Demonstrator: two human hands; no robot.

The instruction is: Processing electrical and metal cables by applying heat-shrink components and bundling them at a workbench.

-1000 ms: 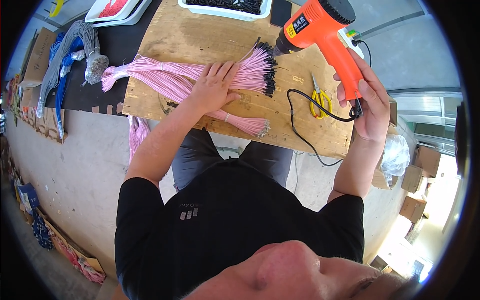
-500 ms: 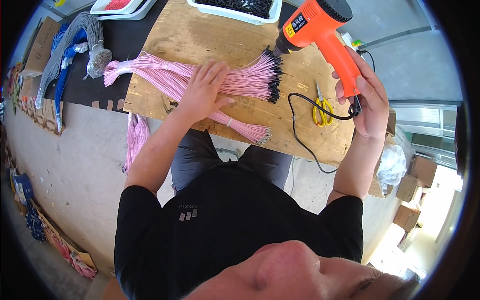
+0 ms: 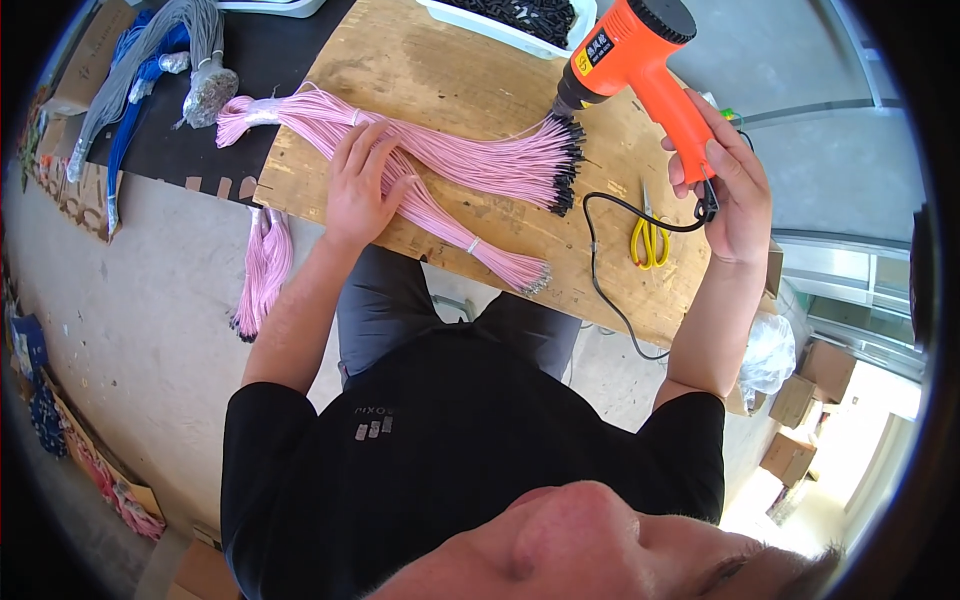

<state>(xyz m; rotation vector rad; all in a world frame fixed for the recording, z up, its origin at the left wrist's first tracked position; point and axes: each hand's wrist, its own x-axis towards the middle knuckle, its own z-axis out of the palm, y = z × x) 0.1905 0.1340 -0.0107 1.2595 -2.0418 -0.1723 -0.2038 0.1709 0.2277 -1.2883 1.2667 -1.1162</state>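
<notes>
Left fingers (image 3: 352, 150): extended and lightly bent, laid close together across the pink wires, thumb spread toward the right; they press from above rather than close round the wires.
Left hand (image 3: 358, 200): palm down by the table's near edge, toward the left corner; the forearm rises to it from below, elbow bent.
Right fingers (image 3: 735, 135): curled round the handle of the heat gun, thumb along the near side; a firm, closed hold.
Right hand (image 3: 742, 220): raised by the table's right edge, wrist upright, palm turned inward.
Heat gun (image 3: 635, 65): orange, barrel slanting down to the left, nozzle right by the black tips (image 3: 568, 180); whether they touch, I cannot tell.
Pink wires (image 3: 470, 160): one fan stretches across the middle of the table; a second bunch with metal ends (image 3: 535, 277) angles to the near edge; the tied end juts past the left edge.
Cord (image 3: 597, 255): black, looping from the handle toward the near edge.
Scissors (image 3: 649, 245): yellow-handled, toward the right edge of the table (image 3: 345, 65).
Tray (image 3: 548, 48): white, black pieces inside, at the far edge.
</notes>
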